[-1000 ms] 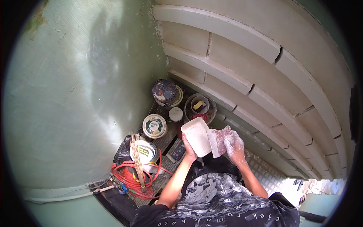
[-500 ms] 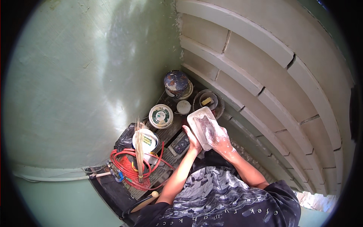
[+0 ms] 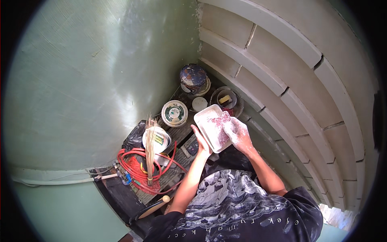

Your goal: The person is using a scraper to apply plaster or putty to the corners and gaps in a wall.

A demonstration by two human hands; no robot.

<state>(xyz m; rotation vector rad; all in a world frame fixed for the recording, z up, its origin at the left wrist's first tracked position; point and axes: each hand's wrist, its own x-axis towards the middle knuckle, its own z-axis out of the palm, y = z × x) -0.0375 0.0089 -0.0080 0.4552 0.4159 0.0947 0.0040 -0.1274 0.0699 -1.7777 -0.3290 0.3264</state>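
My left hand [image 3: 201,141] grips the near-left side of a shallow white rectangular tray [image 3: 204,121], its thumb along the outer wall. Over the tray's right half, my right hand [image 3: 240,135], dusted white, is closed on a flat pad [image 3: 221,123] with a red-and-white speckled face. Whether the pad touches the tray's bottom I cannot tell. White residue coats the tray's inside. My fingers hide part of the pad's right end.
Ahead stand a dark paint can [image 3: 193,75], a lidded tub [image 3: 174,113] and a basin [image 3: 242,101] with a yellow block [image 3: 225,99]. A stick broom [image 3: 150,157] and red hose [image 3: 125,155] lie left. A green wall [image 3: 72,80] and ribbed panels [image 3: 278,72] enclose the corner.
The pad's grey face showed before; now its red-speckled face shows. More of the tray's inside is visible, and the tray has shifted slightly left. My right hand has shifted slightly right.
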